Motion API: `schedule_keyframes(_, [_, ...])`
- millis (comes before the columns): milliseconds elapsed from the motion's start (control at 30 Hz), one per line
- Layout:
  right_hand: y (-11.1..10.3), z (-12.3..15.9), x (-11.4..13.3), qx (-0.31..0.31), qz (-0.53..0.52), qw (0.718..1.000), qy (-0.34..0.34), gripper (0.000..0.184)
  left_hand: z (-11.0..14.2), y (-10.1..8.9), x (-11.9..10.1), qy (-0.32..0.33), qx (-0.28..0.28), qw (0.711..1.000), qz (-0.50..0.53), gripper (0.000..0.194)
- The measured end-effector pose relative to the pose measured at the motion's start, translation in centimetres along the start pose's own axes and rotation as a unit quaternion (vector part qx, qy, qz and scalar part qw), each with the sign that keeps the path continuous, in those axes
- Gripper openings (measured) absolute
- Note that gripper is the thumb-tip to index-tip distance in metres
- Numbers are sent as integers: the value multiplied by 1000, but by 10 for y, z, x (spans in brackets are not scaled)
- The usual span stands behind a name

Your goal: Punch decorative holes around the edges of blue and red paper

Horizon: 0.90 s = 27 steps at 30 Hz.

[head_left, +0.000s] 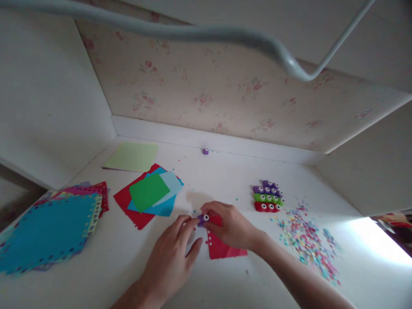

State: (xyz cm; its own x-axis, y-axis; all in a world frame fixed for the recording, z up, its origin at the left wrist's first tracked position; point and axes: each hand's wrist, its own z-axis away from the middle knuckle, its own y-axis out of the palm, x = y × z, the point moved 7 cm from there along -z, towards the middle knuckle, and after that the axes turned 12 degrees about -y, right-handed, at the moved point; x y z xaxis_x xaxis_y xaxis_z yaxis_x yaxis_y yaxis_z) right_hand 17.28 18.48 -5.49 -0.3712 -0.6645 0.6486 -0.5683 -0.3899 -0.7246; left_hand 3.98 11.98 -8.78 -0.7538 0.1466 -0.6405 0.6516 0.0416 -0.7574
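A small purple hole punch (201,220) with a round white eye on it sits between my hands, at the upper left of a red sheet of paper (225,249). My right hand (227,221) is closed round the punch with thumb and forefinger and partly covers the sheet. My left hand (174,244) touches the punch's left side with its fingertips, its thumb held apart. Small holes run down the red sheet's left edge, with a few red dots beside it. Where the punch meets the paper is hidden by my fingers.
Similar purple, green and red punches (268,198) stand in rows at right; one purple punch (205,151) sits near the back. Confetti (309,240) is scattered far right. Coloured sheets (149,193), pale green paper (133,155) and hole-edged sheets (54,229) lie left. A cable (161,30) crosses above.
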Motion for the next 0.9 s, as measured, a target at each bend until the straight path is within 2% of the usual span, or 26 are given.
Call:
schedule_keyframes(67, [4, 13, 9, 19, 15, 1000, 0, 37, 2, 5, 0, 11, -5, 1000, -25, 45])
schedule_keyframes(167, [-8, 36, -3, -10, 95, 995, 42, 51, 2, 13, -1, 31, -14, 997, -64, 53])
schedule_keyframes(300, [-20, 79, -32, -36, 236, 966, 103, 55, -1, 17, -5, 30, -21, 996, -87, 42])
schedule_keyframes(400, [-17, 100, -42, -45, 236, 965, 104, 43, -4, 17, -9, 31, -15, 996, -83, 30])
schedule_keyframes(500, [-19, 108, -43, -104, 151, 976, 117, 25, -5, 13, -10, 44, -21, 997, -55, 24])
schedule_keyframes(567, [-23, 112, -46, -166, 42, 971, 167, 25, -4, 11, -10, 52, -25, 998, -35, 23])
schedule_keyframes(633, [-22, 116, -51, -233, -109, 936, 240, 38, -4, 10, -9, 54, -20, 998, -21, 23])
schedule_keyframes(700, [-17, 119, -52, -290, -252, 876, 293, 54, -4, 10, -8, 54, -13, 998, -12, 23])
schedule_keyframes(767, [-13, 118, -48, -325, -337, 826, 314, 67, -3, 10, -9, 59, -8, 998, -6, 23])
schedule_keyframes(833, [-11, 115, -44, -341, -365, 805, 320, 72, -3, 10, -11, 66, -7, 998, -1, 22])
schedule_keyframes(900, [-10, 114, -43, -346, -377, 798, 319, 73, -3, 9, -12, 72, -9, 997, 0, 22])
